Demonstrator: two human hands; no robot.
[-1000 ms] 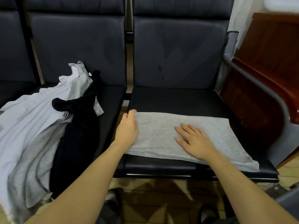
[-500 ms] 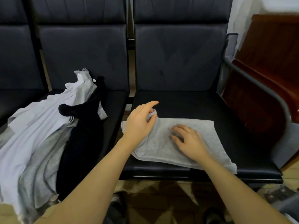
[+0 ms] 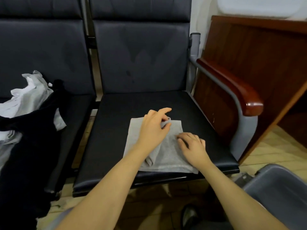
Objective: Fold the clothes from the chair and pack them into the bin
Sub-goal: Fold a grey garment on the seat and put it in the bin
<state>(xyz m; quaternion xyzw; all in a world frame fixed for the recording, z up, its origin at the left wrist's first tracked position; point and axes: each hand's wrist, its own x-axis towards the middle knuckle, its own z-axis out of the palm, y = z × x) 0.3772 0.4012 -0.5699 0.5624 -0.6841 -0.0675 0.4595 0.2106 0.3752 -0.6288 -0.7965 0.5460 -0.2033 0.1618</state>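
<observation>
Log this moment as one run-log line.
phase: folding | left hand: pinches grey garment corner | right hand: presses garment on chair seat | bin: nothing visible inside

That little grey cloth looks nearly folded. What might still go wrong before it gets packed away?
1. The left hand pinches only the far corner of the folded grey cloth; if that corner slips, the fold may spring open.
2. The cloth's near edge lies at the front lip of the black padded chair seat, so a tug toward the person might drag it onto the floor.
3. The grey plastic bin sits low to the right, so the bundle may loosen when carried over.
</observation>
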